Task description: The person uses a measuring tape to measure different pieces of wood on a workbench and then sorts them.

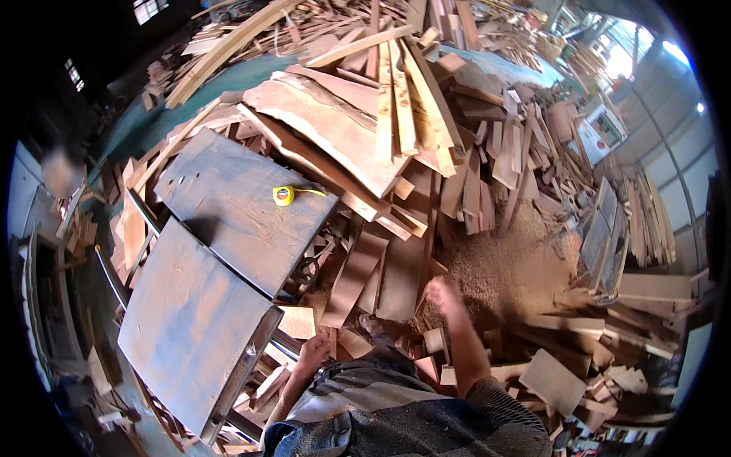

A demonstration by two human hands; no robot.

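My left hand (314, 353) hangs low by my waist, fingers curled in, close to the near corner of a metal machine table (194, 324). Nothing shows in it. Farther forward and to the right, my right hand (443, 295) is raised over the sawdust heap (502, 266), its fingers bent into a loose fist. No object stands out in that hand, though a short wood piece lies just beyond it. On the far half of the machine table (236, 202) rests a yellow tape measure (283, 196) with a bit of its blade drawn out.
Live-edge boards (320, 129) and pale strips (403, 99) are heaped beyond the machine. Brown planks (355, 278) lie around my feet. Offcuts (553, 381) clutter the right side, and a grey metal frame (604, 240) leans near the wall. A handwheel (308, 270) juts from the machine.
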